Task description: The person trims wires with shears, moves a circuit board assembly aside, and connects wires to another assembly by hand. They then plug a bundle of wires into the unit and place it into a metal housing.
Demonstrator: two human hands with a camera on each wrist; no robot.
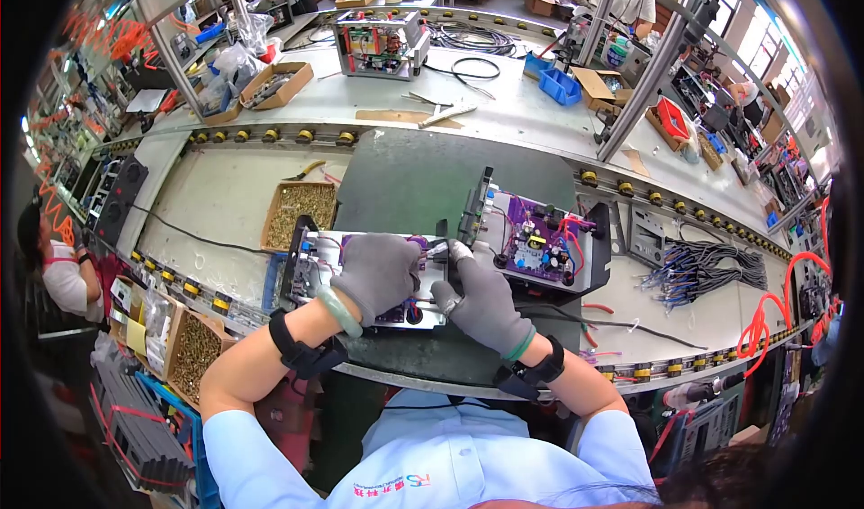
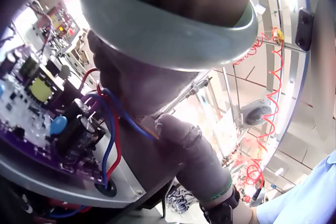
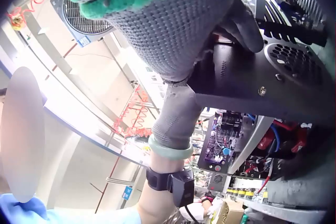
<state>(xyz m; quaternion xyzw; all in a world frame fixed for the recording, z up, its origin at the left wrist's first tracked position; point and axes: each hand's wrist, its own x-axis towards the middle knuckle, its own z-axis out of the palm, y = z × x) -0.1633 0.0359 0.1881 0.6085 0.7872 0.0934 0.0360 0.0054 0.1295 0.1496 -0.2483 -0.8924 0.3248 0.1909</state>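
My gloved left hand (image 1: 378,270) is over the left device, fingertips down at its right end. In the left wrist view, blue wires (image 2: 128,116) run from its purple circuit board (image 2: 50,153) up to the gloved fingers, which pinch them. My right hand (image 1: 486,302) faces it, grey glove with a green cuff. Its fingers and thumb are bent around the black end panel (image 3: 231,77) with a round vent, holding it; the fingertips' far side is hidden. Right beside stands a second open device (image 1: 540,248), its purple board and red wires exposed.
A box of small brass-coloured parts (image 1: 300,205) sits behind the left device. Black cables (image 1: 711,270) lie bundled at right. Red-handled pliers (image 1: 589,324) are near the front edge. Rollers (image 1: 589,178) line the bench. Another open unit (image 1: 378,45) stands at the back.
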